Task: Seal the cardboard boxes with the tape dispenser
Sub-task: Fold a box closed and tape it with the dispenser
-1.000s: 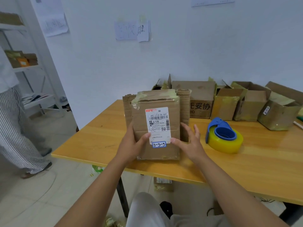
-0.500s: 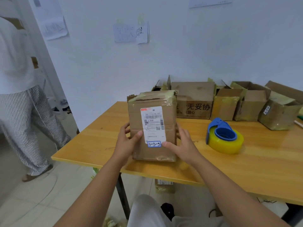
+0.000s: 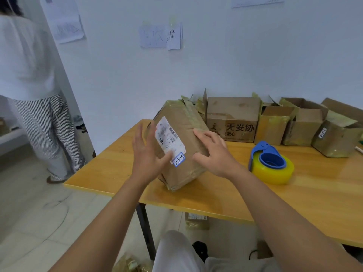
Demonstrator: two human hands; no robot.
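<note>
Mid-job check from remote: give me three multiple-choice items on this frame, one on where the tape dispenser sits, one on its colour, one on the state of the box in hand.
1. Where is the tape dispenser?
A. On the table, right of the held box
B. In the right hand
C. On the floor

2. What colour is the dispenser's frame?
A. Red
B. Blue
C. Black

3. How does the labelled box stand?
A. Flat on the floor
B. Stacked on another box
C. Tilted on the table between both hands

Answers: 1 A, it rests on the tabletop with no hand on it. 2 B, a blue frame holds a yellowish roll. 3 C, the box leans, with the left hand at its labelled face and the right hand on its other side.
</note>
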